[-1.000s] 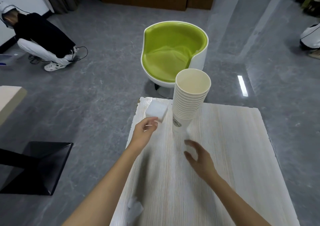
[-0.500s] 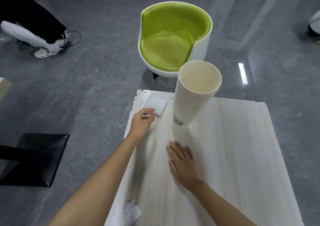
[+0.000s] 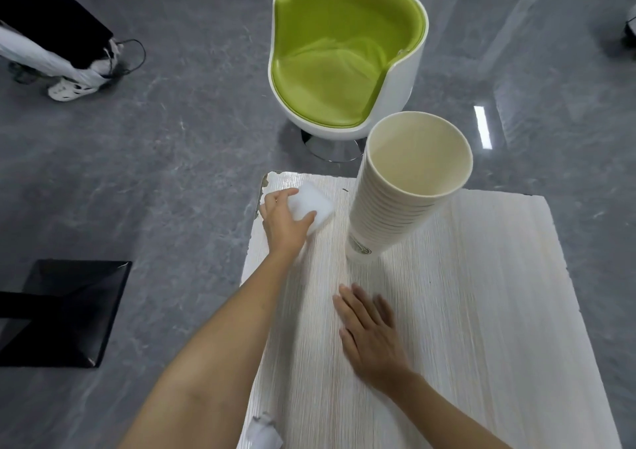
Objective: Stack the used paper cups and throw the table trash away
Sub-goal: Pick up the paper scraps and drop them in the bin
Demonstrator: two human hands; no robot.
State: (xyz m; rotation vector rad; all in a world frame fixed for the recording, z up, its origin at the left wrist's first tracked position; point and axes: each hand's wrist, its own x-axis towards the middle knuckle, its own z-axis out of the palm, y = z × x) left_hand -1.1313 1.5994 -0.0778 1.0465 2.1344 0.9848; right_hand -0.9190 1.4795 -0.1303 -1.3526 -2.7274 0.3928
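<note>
A tall stack of cream paper cups [image 3: 406, 190] stands upright on the pale wooden table [image 3: 481, 311], near its far edge. At the table's far left corner lies a white folded tissue pack [image 3: 315, 201]. My left hand [image 3: 284, 218] lies over its near side, with thumb and fingers curled round it. My right hand [image 3: 368, 331] rests flat on the table with straight fingers, in front of the cup stack and apart from it. A crumpled white paper scrap [image 3: 263, 431] lies at the table's near left edge, partly behind my left forearm.
A green and white tub chair [image 3: 344, 53] stands just beyond the table. A black square table base [image 3: 65, 307] sits on the grey floor to the left. A crouching person [image 3: 51, 42] is at the far left.
My left hand moved forward onto the white pack and closed round it. My right hand dropped from a raised, curled pose to lie flat on the table. The camera tilted down.
</note>
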